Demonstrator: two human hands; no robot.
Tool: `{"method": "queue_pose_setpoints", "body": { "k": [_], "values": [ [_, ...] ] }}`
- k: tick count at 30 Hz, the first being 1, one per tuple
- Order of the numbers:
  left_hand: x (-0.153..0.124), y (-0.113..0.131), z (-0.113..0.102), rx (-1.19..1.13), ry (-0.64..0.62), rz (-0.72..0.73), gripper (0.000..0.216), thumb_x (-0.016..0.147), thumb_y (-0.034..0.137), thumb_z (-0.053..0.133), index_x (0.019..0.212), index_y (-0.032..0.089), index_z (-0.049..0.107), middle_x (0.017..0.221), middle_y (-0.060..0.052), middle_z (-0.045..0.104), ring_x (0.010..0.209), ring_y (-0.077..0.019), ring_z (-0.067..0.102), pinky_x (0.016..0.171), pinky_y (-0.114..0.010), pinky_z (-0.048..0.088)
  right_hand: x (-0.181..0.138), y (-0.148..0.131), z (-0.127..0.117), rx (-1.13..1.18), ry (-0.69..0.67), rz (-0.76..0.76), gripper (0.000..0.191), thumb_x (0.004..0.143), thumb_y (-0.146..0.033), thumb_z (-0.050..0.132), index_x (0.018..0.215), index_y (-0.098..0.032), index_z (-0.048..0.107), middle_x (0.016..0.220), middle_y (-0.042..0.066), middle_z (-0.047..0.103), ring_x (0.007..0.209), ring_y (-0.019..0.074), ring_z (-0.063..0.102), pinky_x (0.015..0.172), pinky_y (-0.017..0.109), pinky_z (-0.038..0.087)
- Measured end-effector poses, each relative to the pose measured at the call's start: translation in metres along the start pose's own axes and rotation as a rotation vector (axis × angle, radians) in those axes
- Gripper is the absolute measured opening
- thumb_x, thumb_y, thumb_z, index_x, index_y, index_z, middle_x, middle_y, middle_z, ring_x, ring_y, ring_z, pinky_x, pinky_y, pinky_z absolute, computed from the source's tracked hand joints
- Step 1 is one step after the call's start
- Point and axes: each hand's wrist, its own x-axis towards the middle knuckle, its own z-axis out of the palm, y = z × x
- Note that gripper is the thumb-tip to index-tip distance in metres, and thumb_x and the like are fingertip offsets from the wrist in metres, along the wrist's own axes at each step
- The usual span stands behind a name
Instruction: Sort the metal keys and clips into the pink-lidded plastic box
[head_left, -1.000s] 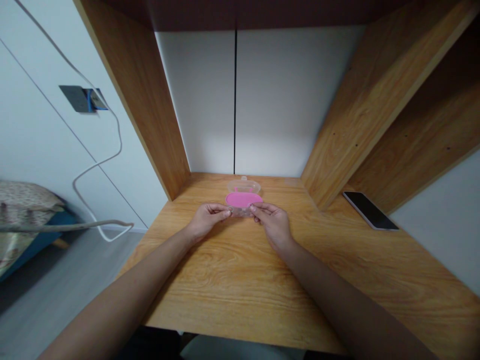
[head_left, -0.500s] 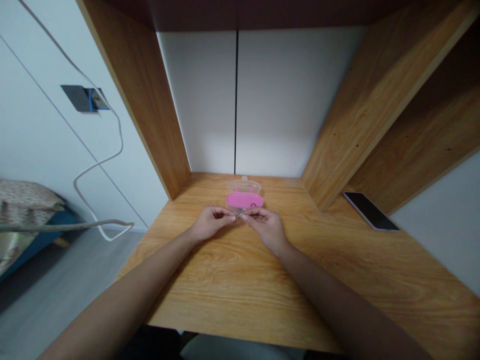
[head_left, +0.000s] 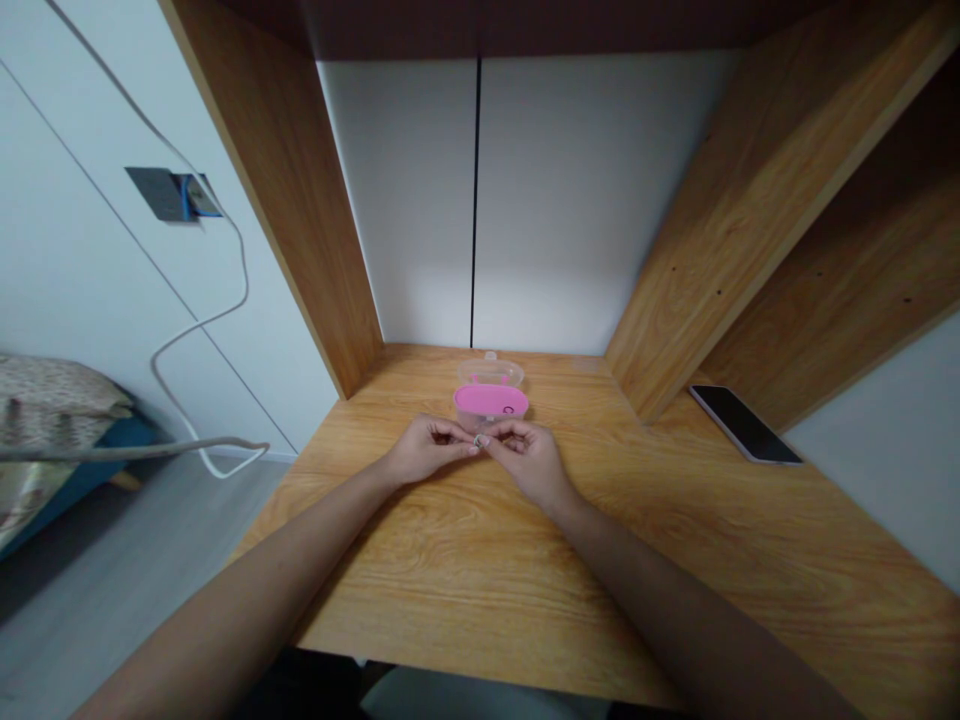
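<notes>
A small item, too small to identify, sits at frame centre, just above the bench. The left hand and right hand both pinch it, fingertips meeting. Just behind them a pink case lies on the bench with its clear lid raised. A phone lies at right, well apart.

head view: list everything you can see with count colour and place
case: one, pink with clear lid open, on desk, towards the back
small item: one, pale, too small to identify, just in front of case
phone: one, black, flat on desk, right
desk: one, light wood, with side panels
cable: one, white, hanging from socket, left
socket: one, grey, left wall
left hand: one, pinching small item
right hand: one, pinching small item
</notes>
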Motion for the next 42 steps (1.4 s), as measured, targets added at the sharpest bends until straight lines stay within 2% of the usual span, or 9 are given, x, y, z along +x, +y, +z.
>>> {"method": "queue_pose_setpoints", "body": {
  "k": [7,11,13,17,19,24,32,37,42],
  "values": [
    [-0.001,0.003,0.001,-0.013,0.004,-0.002,0.025,0.080,0.038,0.079,0.090,0.015,0.081,0.091,-0.009,0.080,0.077,-0.0152,0.071,0.075,-0.025,0.053,-0.003,-0.001,0.001,-0.099,0.011,-0.031,0.014,0.078,-0.033,0.073,0.076,-0.020,0.074,0.074,0.004,0.074,0.059,0.0151,0.061,0.055,0.027,0.047],
    [0.000,0.001,0.000,-0.042,0.020,-0.001,0.028,0.079,0.040,0.080,0.087,0.013,0.080,0.088,-0.009,0.079,0.074,-0.0147,0.069,0.073,-0.025,0.052,-0.005,-0.009,-0.002,-0.219,-0.008,-0.141,0.009,0.081,-0.027,0.069,0.080,-0.021,0.076,0.072,0.003,0.072,0.058,0.0144,0.058,0.053,0.026,0.044],
    [0.000,0.000,-0.001,-0.058,0.017,0.001,0.029,0.079,0.041,0.080,0.087,0.013,0.080,0.087,-0.009,0.079,0.074,-0.0143,0.068,0.073,-0.024,0.051,-0.006,-0.013,-0.005,-0.281,-0.014,-0.247,0.010,0.081,-0.021,0.067,0.088,-0.021,0.075,0.080,0.003,0.074,0.067,0.0159,0.062,0.061,0.028,0.049],
    [0.000,0.000,-0.002,-0.094,0.017,-0.016,0.031,0.077,0.042,0.081,0.084,0.012,0.078,0.080,-0.007,0.077,0.069,-0.0129,0.065,0.069,-0.024,0.049,-0.007,-0.016,-0.009,-0.351,-0.060,-0.401,0.030,0.078,-0.015,0.069,0.107,-0.024,0.072,0.104,0.005,0.074,0.098,0.0213,0.067,0.087,0.035,0.053],
    [-0.001,0.001,-0.002,-0.111,-0.005,-0.037,0.033,0.076,0.044,0.082,0.081,0.011,0.077,0.075,-0.007,0.075,0.066,-0.0125,0.063,0.066,-0.024,0.047,-0.007,-0.016,-0.010,-0.367,-0.090,-0.417,0.032,0.079,-0.016,0.071,0.109,-0.026,0.072,0.108,0.005,0.074,0.103,0.0220,0.067,0.088,0.035,0.053],
    [0.000,0.000,-0.001,-0.140,-0.079,-0.069,0.032,0.076,0.042,0.082,0.079,0.011,0.077,0.075,-0.006,0.075,0.065,-0.0115,0.062,0.066,-0.023,0.046,-0.007,-0.015,-0.011,-0.357,-0.139,-0.472,0.017,0.085,-0.022,0.072,0.101,-0.029,0.075,0.099,0.004,0.075,0.096,0.0218,0.068,0.089,0.039,0.053],
    [-0.001,0.003,-0.003,-0.193,-0.123,-0.074,0.031,0.077,0.043,0.081,0.082,0.012,0.079,0.078,-0.007,0.077,0.067,-0.0116,0.063,0.067,-0.022,0.046,-0.006,-0.014,-0.013,-0.358,-0.123,-0.518,0.013,0.085,-0.027,0.075,0.098,-0.028,0.077,0.094,0.004,0.075,0.090,0.0218,0.069,0.089,0.041,0.054],
    [-0.001,0.009,-0.003,-0.194,-0.125,-0.090,0.033,0.075,0.045,0.082,0.080,0.012,0.079,0.075,-0.006,0.076,0.066,-0.0116,0.061,0.067,-0.022,0.045,-0.006,-0.013,-0.012,-0.354,-0.102,-0.530,0.012,0.084,-0.031,0.076,0.096,-0.028,0.077,0.093,0.005,0.075,0.089,0.0219,0.069,0.089,0.041,0.054],
    [-0.002,0.013,-0.002,-0.228,-0.090,-0.120,0.036,0.072,0.047,0.084,0.076,0.012,0.078,0.071,-0.006,0.074,0.064,-0.0114,0.059,0.064,-0.022,0.043,-0.007,-0.014,-0.011,-0.364,-0.090,-0.520,0.018,0.083,-0.031,0.078,0.100,-0.030,0.077,0.096,0.005,0.076,0.091,0.0232,0.069,0.086,0.041,0.055]
  ]
}}
